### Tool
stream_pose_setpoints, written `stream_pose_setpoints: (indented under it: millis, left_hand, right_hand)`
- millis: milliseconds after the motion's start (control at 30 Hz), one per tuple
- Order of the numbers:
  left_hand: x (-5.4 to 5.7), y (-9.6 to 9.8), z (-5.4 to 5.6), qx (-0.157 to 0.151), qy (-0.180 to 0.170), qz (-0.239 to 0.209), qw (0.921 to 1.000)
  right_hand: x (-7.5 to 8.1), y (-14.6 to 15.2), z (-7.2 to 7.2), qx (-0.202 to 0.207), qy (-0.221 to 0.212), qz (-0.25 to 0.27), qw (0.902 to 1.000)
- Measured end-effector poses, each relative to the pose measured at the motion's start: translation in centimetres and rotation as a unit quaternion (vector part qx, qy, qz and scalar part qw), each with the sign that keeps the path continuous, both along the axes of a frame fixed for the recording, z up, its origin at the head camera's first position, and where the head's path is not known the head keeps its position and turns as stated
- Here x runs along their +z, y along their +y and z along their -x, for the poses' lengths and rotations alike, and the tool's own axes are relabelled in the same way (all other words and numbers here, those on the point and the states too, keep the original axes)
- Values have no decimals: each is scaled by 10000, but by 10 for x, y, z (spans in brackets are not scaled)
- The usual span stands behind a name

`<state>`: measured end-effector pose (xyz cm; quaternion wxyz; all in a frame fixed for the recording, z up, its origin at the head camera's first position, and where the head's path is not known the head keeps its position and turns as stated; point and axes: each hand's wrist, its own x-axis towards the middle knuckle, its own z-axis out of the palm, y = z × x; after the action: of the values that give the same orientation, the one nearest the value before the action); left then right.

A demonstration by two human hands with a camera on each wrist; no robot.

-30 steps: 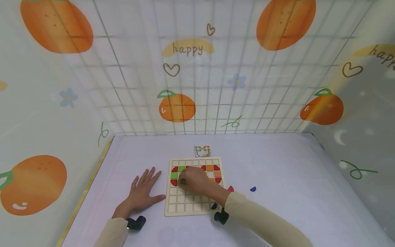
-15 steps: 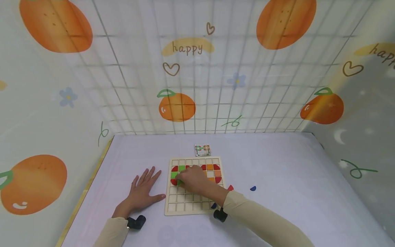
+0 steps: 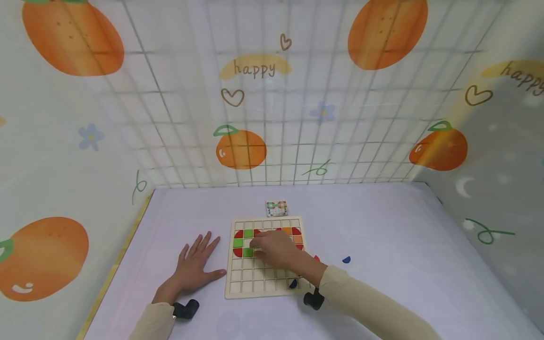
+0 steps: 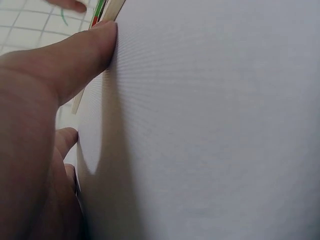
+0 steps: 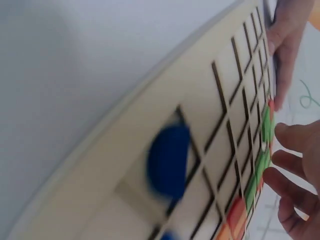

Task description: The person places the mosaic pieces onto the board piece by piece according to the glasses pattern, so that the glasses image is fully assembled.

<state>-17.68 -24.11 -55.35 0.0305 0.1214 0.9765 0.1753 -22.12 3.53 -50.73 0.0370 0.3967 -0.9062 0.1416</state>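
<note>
Left hand [image 3: 193,268] lies with fingers spread, board [image 3: 258,275] beside the thumb, perhaps for steadying; right hand [image 3: 276,248] has fingers apart, green tile [image 3: 248,252] beside them.

One grid board [image 3: 246,286], one card [image 3: 276,208] at its twelve o'clock. One left hand [image 3: 194,268], one right hand [image 3: 276,248]. Three green squares [image 3: 248,233] show toward ten o'clock. The head view shows two blue pieces [image 3: 346,259], at three and near five, and one loose red piece [image 3: 316,258] at three.
</note>
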Motion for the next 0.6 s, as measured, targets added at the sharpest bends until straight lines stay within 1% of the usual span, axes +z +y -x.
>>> stream_pose_setpoints:
  millis: [67, 200, 300, 433, 600]
  left_hand:
    - [1, 0, -1, 7, 23, -11, 10000]
    - [2, 1, 0, -10, 79, -9, 10000]
    - [2, 1, 0, -13, 69, 7, 10000]
    - [1, 1, 0, 4, 38, 25, 10000]
    - [0, 0, 0, 28, 16, -5, 10000]
  right_hand:
    - [2, 15, -2, -73, -4, 86, 9999]
    - [4, 47, -4, -300, 11, 44, 9995]
    - [6, 70, -9, -611, -230, -47, 9979]
    - [4, 99, -17, -1077, -551, -90, 9926]
    - [-1, 126, -28, -1407, -601, -239, 9879]
